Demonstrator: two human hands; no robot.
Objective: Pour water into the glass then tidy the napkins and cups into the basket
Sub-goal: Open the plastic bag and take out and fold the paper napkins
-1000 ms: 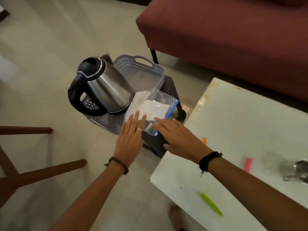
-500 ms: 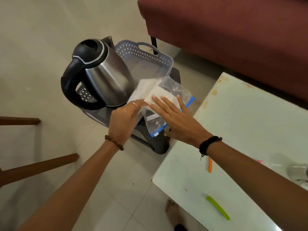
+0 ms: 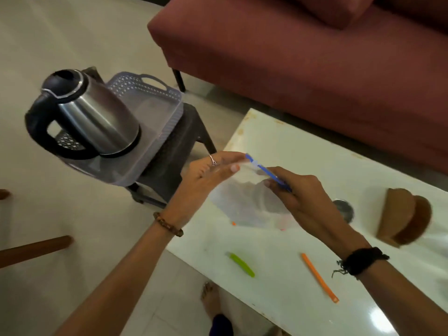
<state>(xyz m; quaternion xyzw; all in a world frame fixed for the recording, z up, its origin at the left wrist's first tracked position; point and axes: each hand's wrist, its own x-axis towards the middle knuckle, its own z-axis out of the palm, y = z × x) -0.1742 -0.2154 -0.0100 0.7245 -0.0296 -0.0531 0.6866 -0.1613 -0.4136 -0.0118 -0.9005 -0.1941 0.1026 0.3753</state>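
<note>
Left hand: My left hand (image 3: 206, 177) pinched one end of the blue-sealed top of a clear plastic bag (image 3: 244, 204), fingers closed on it, above the near corner of the white table (image 3: 315, 166).
Right hand: My right hand (image 3: 298, 192) gripped the other end of the blue strip, so the bag hung between my two hands, which stayed apart.
Bag: Its contents were blurred; I cannot tell what lay inside.
Basket: The grey basket (image 3: 167, 98) sat on a dark stool (image 3: 184, 141) beyond and to the left of my left hand.
Kettle: A steel kettle (image 3: 92, 112) with a black handle stood in the basket's near end, left of my left hand.
Table items: A green stick (image 3: 241, 264) lay near my left forearm, an orange stick (image 3: 320, 278) just left of my right wrist.
Right of my hands: A metal cup (image 3: 344, 209) showed just past my right hand, and a brown wooden holder (image 3: 402, 219) stood farther right.
Beyond my hands: A maroon sofa (image 3: 291, 69) ran along the table's far side.
</note>
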